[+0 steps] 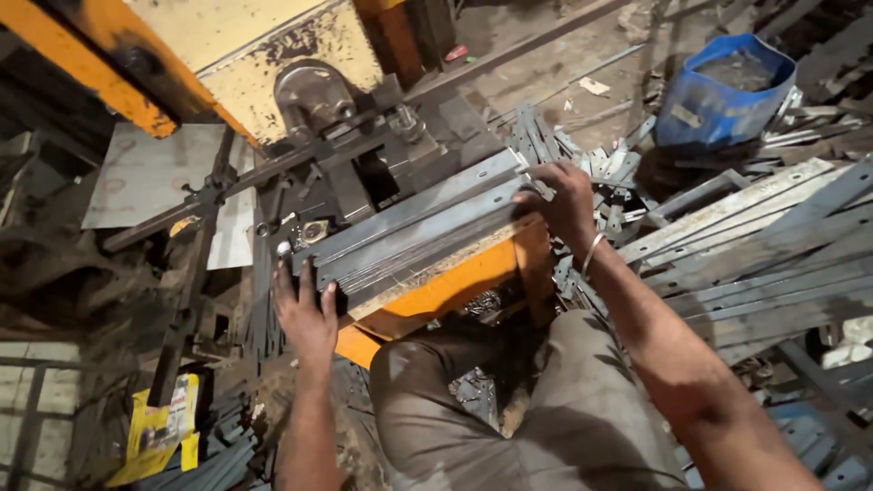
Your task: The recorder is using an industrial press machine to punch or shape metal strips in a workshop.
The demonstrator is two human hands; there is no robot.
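A bundle of long grey metal strips lies slanted across the orange bed of a yellow press machine. My left hand presses against the bundle's near left end, fingers spread on the strip ends. At the bundle's far right end, my right hand grips the strips, a thin metal bangle on its wrist. The machine's dark tooling block stands just behind the strips. My knees in grey trousers sit below the bed.
A large heap of long metal strips lies to the right, with small cut pieces behind my right hand. A blue bucket stands at the back right. A yellow packet and dark strips lie on the floor at left.
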